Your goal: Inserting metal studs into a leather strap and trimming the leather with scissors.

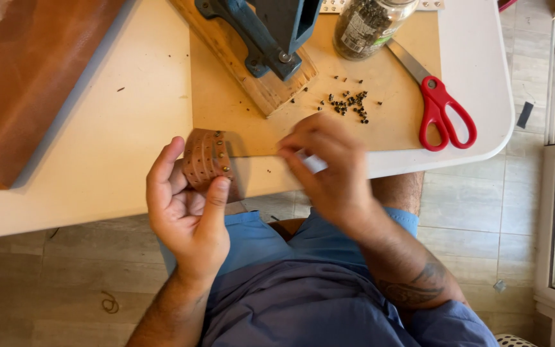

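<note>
1. Left hand [184, 212]: it hovered at the near edge of the worktop [97, 160], palm turned up and towards the camera. Its grip was pinched on a small brown leather piece [207, 157], thumb on the near right edge and the other fingers behind.
2. Leather piece: perforated in rows and set with several small metal studs, it curved upward from the left hand and sat over the worktop's near edge, just left of the right hand.
3. Right hand [329, 173]: blurred by motion, it hovered above the worktop's near edge. Its fingers were pressed together around a small pale object [313, 162] whose kind could not be told.
4. Thin board [380, 115]: a tan sheet that lay on the worktop beyond both hands.
5. Loose rivets [349, 106]: a scatter of small dark pieces that lay on the board, just beyond the right hand.
6. Glass jar [367, 22]: filled with similar dark pieces, it stood at the far edge of the view.
7. Scissors [441, 106]: red-handled, they lay on the board to the right of the rivets, blade pointing towards the jar.
8. Blue press [271, 32]: a metal tool fixed to a wooden block [271, 90], well beyond the leather piece.
9. Large brown leather sheet [27, 77]: it lay at the far left of the worktop.
</note>
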